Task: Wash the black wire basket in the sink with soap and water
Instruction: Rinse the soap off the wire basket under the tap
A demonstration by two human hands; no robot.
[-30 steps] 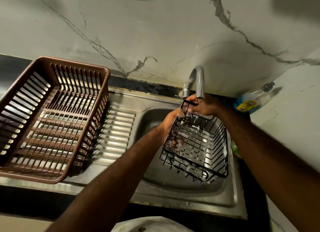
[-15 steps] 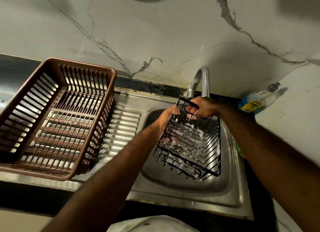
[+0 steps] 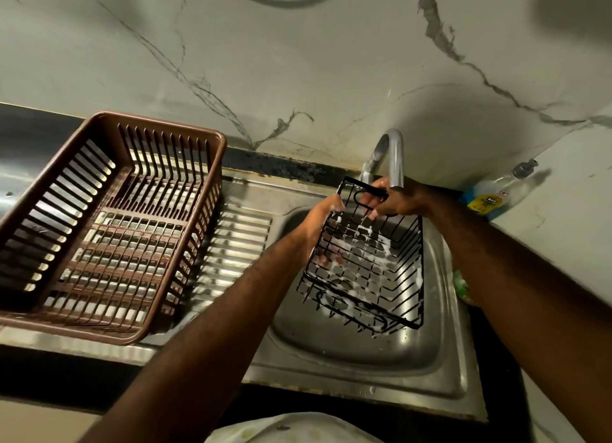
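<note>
holds a black rectangular wire basket [image 3: 367, 260] tilted above the bowl of a stainless steel sink [image 3: 347, 353], far end raised toward a curved grey metal tap [image 3: 395, 154], near end dipped low over the drain. grips the looped wire handle at the raised end with the right hand [image 3: 397, 202], fingers curled round the wire just under the tap's spout. clasps the basket's left rim with the left hand [image 3: 323, 227], thumb at the top edge, fingers wrapped beneath the mesh floor and visible through the grid. carries white soap foam [image 3: 384, 243] in patches on the floor wires, along the right wall and at the near corner. cannot tell whether water runs from the spout.

to the left, on the sink's ridged steel drainboard [image 3: 238, 243], a brown slatted plastic crate [image 3: 109, 224], well apart from the basket. beyond the right forearm, in the corner of the wall, a clear plastic pump bottle with a yellow and blue label [image 3: 493, 199], leaning. beside the sink's right edge, a small green object [image 3: 462, 287], partly hidden by the arm and too blurred to identify. behind it all, a pale marble-veined wall [image 3: 298, 61]. at the bottom edge, a pale patterned cloth [image 3: 281, 429].
</note>
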